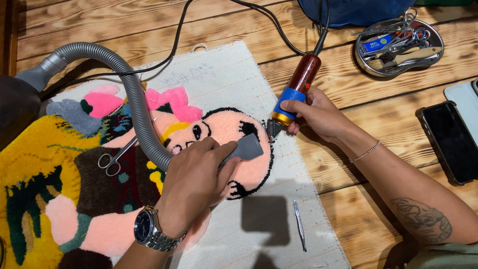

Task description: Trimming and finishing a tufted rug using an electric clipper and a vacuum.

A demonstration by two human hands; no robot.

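Left hand (191, 187) wrapped around vacuum nozzle (246, 148), pressing it on tufted rug (64, 174) at pink face. Right hand (311, 113) grip closed around trimmer (294, 92), tip at rug edge. Scissors (115, 157) on rug, tweezers (299, 225) on desk (378, 124).

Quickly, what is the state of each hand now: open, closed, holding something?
Left hand: closed around the grey vacuum nozzle, held on the tufted rug.
Right hand: closed around the corded trimming tool.

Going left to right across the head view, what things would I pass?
Scissors → left hand on the grey nozzle → tweezers → right hand holding the trimmer → metal tray → dark phone.
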